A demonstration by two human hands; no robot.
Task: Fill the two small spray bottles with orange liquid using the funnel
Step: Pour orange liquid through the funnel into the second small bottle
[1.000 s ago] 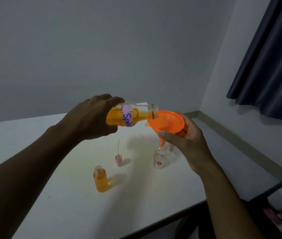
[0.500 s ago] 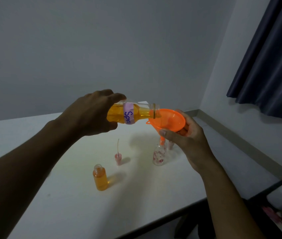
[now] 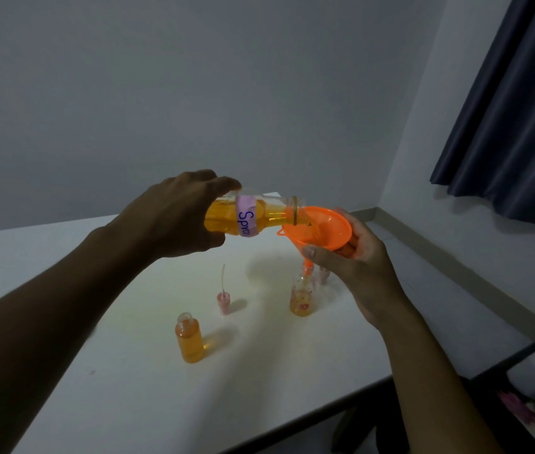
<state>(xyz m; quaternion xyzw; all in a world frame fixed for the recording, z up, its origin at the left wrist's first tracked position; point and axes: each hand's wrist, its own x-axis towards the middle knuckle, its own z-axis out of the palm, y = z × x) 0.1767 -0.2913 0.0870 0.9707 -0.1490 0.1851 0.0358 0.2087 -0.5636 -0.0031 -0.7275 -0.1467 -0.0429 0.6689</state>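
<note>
My left hand (image 3: 177, 214) grips a clear bottle of orange liquid (image 3: 253, 216) with a pink label, tipped on its side with its mouth over the orange funnel (image 3: 320, 227). My right hand (image 3: 354, 260) holds the funnel by its rim, its spout set into the neck of a small clear spray bottle (image 3: 301, 298) on the white table (image 3: 128, 388). That bottle holds a little orange liquid at the bottom. A second small bottle (image 3: 189, 339), open and nearly full of orange liquid, stands nearer to me on the left.
A pink spray cap with its thin tube (image 3: 224, 298) stands between the two small bottles. Another pink cap (image 3: 324, 275) peeks out behind the funnel bottle. The table's front edge runs lower right, with a dark curtain (image 3: 515, 109) at the right wall.
The big bottle has tipped further, from slightly raised to level with its mouth over the funnel. Orange liquid now shows in the bottom of the small bottle under the funnel.
</note>
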